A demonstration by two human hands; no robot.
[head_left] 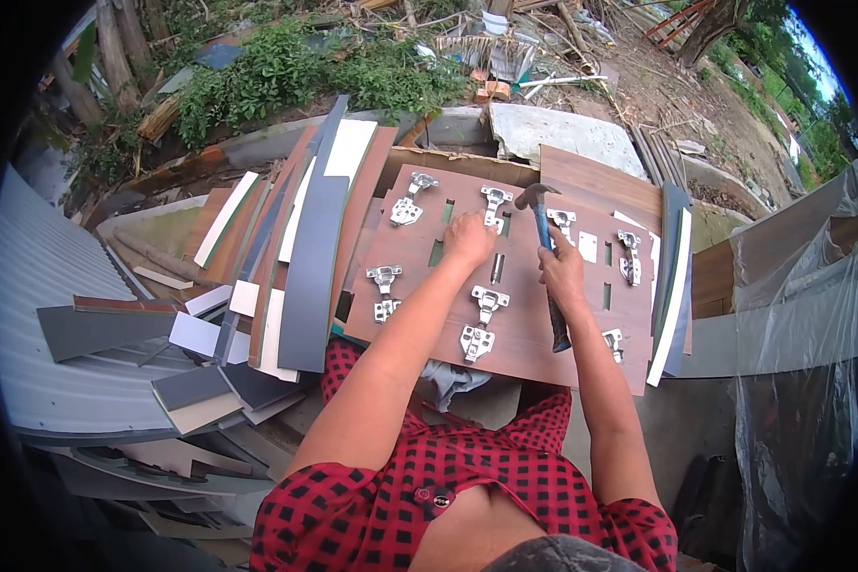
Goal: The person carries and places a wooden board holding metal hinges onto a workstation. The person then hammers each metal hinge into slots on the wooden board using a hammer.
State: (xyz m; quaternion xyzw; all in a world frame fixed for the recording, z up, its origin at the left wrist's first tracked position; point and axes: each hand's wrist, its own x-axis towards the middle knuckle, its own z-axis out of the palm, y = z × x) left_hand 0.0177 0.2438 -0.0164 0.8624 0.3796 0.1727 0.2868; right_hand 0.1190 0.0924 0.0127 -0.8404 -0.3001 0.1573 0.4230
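Note:
A brown wood-grain board (429, 319) lies in front of me, with several silver cabinet hinges (487, 305) and narrow cut slots on it. My left hand (472, 238) is curled down at the lower end of the top-middle hinge (494, 200). Its fingers are closed, and what they pinch is hidden. My right hand (563, 267) grips a claw hammer (543, 224) by its blue and black handle. The hammer's head points away from me, above the board between two hinges. A bare metal piece (498, 268) lies in a slot below my left hand.
Long board offcuts (316, 267) are stacked at the left, with scattered panel pieces (200, 386) lower down. More strips (675, 267) stand at the right edge. Clear plastic sheeting (796, 429) hangs at far right. Behind are a concrete slab (562, 135) and plants (305, 91).

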